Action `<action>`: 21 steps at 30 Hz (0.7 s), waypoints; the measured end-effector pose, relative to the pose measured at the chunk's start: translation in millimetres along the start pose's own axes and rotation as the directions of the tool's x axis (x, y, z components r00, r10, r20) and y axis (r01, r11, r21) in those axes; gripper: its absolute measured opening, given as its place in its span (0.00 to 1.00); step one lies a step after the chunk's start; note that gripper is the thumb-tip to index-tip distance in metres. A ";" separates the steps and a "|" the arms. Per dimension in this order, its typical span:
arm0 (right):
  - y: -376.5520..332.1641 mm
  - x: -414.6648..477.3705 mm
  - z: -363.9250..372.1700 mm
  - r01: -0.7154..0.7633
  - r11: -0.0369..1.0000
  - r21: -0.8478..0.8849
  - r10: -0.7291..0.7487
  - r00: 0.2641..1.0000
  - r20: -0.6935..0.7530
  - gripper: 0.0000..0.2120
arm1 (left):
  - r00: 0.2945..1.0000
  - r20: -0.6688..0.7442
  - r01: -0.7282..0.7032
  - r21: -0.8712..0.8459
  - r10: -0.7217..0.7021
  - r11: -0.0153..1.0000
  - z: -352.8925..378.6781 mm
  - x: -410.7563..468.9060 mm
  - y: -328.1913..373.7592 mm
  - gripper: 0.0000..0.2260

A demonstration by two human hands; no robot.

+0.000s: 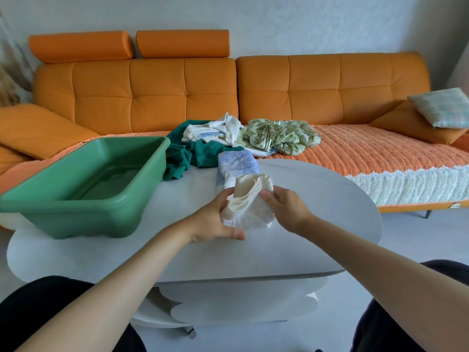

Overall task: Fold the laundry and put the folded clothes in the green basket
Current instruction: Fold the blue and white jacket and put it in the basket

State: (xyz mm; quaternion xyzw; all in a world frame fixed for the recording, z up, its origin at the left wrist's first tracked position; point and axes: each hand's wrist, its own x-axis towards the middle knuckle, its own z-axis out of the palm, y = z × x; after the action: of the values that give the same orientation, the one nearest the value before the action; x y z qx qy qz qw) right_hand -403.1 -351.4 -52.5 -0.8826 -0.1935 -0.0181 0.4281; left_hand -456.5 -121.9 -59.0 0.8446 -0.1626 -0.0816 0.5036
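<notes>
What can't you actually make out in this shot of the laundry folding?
All from the head view:
- Cream cloth: it is bunched between the left hand and right hand, so I can't tell what garment it is.
- Green basket: its front wall hides the near part of its floor.
- Sofa pile: the pieces overlap, so the count is unclear.
- Dried plant: it is cut off by the left edge.

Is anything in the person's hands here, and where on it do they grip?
Yes: the cream and blue cloth, at its bunched cream end. The left hand grips that end's left side, the right hand its right side.
</notes>
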 end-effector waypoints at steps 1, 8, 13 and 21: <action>-1.3 5.4 0.3 -0.030 0.999 0.030 0.031 0.999 -0.016 0.23 | 0.998 -0.057 0.005 0.071 -0.001 0.997 0.9 6.1 -1.3 0.47; 8.0 45.8 19.5 -0.170 0.958 -0.233 0.167 0.985 -0.035 0.15 | 0.859 -0.448 0.397 0.283 -0.246 0.873 -7.3 48.6 -18.3 0.15; 17.3 63.7 34.7 -0.201 0.871 -0.449 0.182 0.980 -0.084 0.16 | 0.751 -0.649 0.276 0.479 0.124 0.833 -2.2 58.4 -30.4 0.17; 22.6 75.7 35.2 -0.270 0.713 -0.647 0.264 0.958 -0.109 0.16 | 0.987 -0.008 -0.092 0.788 0.160 0.609 5.3 61.3 -51.6 0.39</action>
State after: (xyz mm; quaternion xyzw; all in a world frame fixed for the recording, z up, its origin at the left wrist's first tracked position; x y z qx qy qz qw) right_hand -329.7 -312.5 -76.8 -0.9946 -0.0435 -0.0268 0.0905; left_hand -391.0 -125.4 -105.1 0.9684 -0.2213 0.0658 0.0944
